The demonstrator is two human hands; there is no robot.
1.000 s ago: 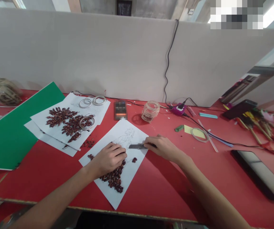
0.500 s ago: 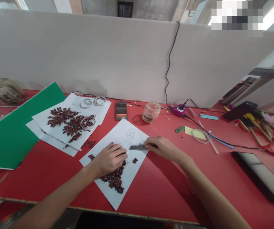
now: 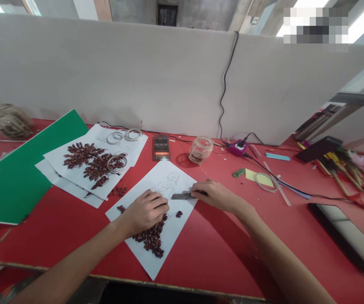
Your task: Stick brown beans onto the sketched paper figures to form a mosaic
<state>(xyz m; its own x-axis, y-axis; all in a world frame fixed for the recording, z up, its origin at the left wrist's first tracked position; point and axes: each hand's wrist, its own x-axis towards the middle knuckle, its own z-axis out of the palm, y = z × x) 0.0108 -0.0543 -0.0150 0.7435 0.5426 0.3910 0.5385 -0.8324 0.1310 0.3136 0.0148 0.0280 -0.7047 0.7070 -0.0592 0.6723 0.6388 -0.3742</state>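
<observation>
Fingertips of left hand (image 3: 144,212) curled under, hidden against sheet (image 3: 156,236); part of bean cluster (image 3: 152,238) covered. Tip of grey tool (image 3: 182,196) too small to identify. Drawn figure (image 3: 168,184) too faint to read. Dark box (image 3: 160,147) blurred. Both elbows cut off at lower edge.

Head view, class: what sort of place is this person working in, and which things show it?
Probably a craft workstation at a partitioned desk. A red table holds a paper drawing partly covered with dark seeds, finished seed sheets, tape rolls and a glass jar.
</observation>
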